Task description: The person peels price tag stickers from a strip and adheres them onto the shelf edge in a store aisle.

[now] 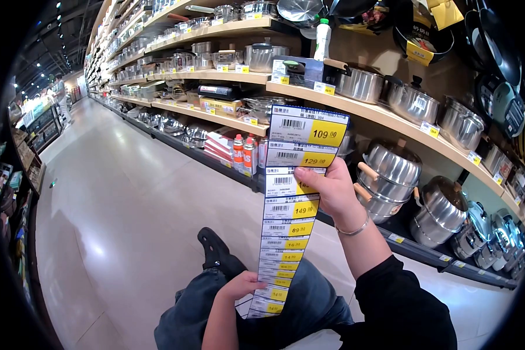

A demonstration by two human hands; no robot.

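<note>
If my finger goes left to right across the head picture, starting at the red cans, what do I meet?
Red cans → strip of price labels → right hand → tall silver pot with wooden handles → another silver pot.

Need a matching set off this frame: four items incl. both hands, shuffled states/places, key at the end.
Things:
1. price label strip
2. right hand
3. left hand
4. bottle

Place, colour or state:
A. white with a green cap
B. at the strip's lower left edge
C. white and yellow with blue bands
D. thumb across the strip's upper half

Pairs: 1-C, 2-D, 3-B, 4-A
</note>
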